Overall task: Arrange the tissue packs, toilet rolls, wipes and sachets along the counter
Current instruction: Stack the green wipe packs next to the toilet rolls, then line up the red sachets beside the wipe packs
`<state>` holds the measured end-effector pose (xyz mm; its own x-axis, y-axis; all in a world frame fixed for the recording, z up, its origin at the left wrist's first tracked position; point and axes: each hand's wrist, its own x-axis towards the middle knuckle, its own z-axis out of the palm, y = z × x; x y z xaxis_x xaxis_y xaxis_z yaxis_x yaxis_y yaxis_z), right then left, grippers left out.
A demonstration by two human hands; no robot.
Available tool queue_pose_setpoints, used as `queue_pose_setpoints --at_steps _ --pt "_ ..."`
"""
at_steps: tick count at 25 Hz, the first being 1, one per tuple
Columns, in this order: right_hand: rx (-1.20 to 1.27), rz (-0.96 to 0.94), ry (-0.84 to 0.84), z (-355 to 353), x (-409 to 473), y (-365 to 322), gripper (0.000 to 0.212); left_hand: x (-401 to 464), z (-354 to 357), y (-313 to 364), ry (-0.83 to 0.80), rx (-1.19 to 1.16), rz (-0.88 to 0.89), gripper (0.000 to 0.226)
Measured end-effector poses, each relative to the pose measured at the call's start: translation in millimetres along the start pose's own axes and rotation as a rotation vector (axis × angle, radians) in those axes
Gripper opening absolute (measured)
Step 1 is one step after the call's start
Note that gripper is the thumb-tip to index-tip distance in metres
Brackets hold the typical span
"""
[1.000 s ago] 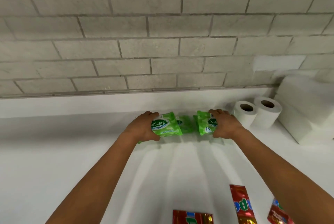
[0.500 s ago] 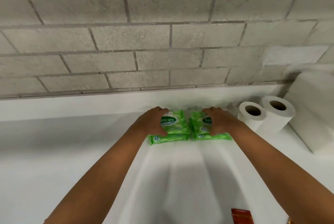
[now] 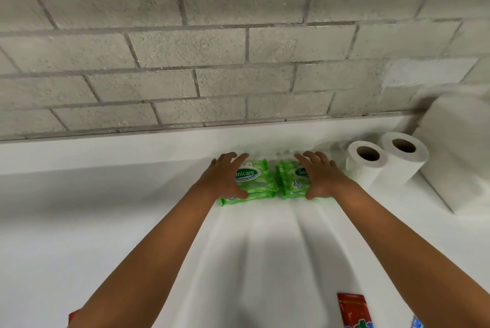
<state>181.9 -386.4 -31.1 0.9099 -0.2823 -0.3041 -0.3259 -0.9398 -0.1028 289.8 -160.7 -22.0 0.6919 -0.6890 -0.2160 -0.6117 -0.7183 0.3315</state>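
The white desk (image 3: 79, 221) runs below a grey block wall (image 3: 185, 49), and both bare forearms reach forward across it from the bottom edge of the view. At the far lower left, a sliver of red packaging (image 3: 73, 317) shows beside the left forearm. The left hand (image 3: 225, 178) lies palm down on the left stack of green wipes packs (image 3: 254, 182), fingers spread and pointing toward the wall, thumb along the stack's near edge; its grip is released, flat on the top pack rather than closed around it. Just beside it, with a narrow gap between, sits the right stack of green wipes packs (image 3: 290, 182). The right hand (image 3: 322, 176) rests on that stack in the same flat pose, fingers splayed forward, thumb at the near edge, its grip also released. Both stacks lie near the back of the desk, below the wall's ledge. To the right of them, two toilet rolls (image 3: 384, 163) lie side by side and touching, their cardboard cores facing up and toward the camera. Further right a large white tissue pack (image 3: 461, 158) stands against the wall. Near the bottom right, a red sachet (image 3: 354, 310) lies flat on the desk, with the corner of another sachet (image 3: 417, 323) at the frame's edge
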Motion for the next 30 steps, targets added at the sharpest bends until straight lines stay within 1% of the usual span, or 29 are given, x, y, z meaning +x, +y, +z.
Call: queue_pose_setpoints --at_steps 2,5,9,11,14,16,18,21,23,26,30 --pt "0.131 -0.001 0.095 -1.4 -10.9 -3.8 0.096 -9.7 -1.5 3.3 0.075 -0.067 -0.013 0.086" --pt "0.274 0.026 0.231 -4.6 -36.7 -13.5 0.074 -34.3 -4.7 11.0 0.167 -0.172 -0.006 0.069" --pt "0.4 0.105 0.349 9.0 -87.6 -18.7 0.059 -85.5 2.0 25.2 0.177 -0.243 0.025 0.062" --pt "0.42 0.187 0.336 23.8 -113.6 -19.0 0.056 -110.7 12.2 29.7 0.122 -0.24 0.011 0.061" --pt "0.38 0.294 0.26 44.6 -153.7 -20.9 0.054 -149.0 30.0 38.5 0.04 -0.249 0.029 0.057" --pt "0.348 0.38 0.191 56.8 -177.3 -24.2 0.054 -173.0 42.9 45.4 -0.015 -0.255 0.048 0.056" --pt "0.281 0.469 0.093 71.2 -194.2 -29.1 0.049 -190.9 57.1 50.7 -0.067 -0.234 0.058 0.056" --pt "0.198 0.527 -0.04 90.3 -206.9 -39.3 0.042 -204.5 75.2 61.6 -0.141 -0.189 0.068 0.056" --pt "0.19 0.539 -0.034 99.8 -214.7 -44.0 0.041 -213.1 87.7 73.1 -0.203 -0.134 0.076 0.056" --pt "0.163 0.55 0.054 108.4 -224.1 -50.5 0.038 -224.5 104.6 83.9 -0.233 -0.003 0.075 0.06" --pt "0.179 0.509 0.096 110.5 -230.2 -55.0 0.036 -233.3 116.0 88.9 -0.223 -0.016 -0.015 0.065"
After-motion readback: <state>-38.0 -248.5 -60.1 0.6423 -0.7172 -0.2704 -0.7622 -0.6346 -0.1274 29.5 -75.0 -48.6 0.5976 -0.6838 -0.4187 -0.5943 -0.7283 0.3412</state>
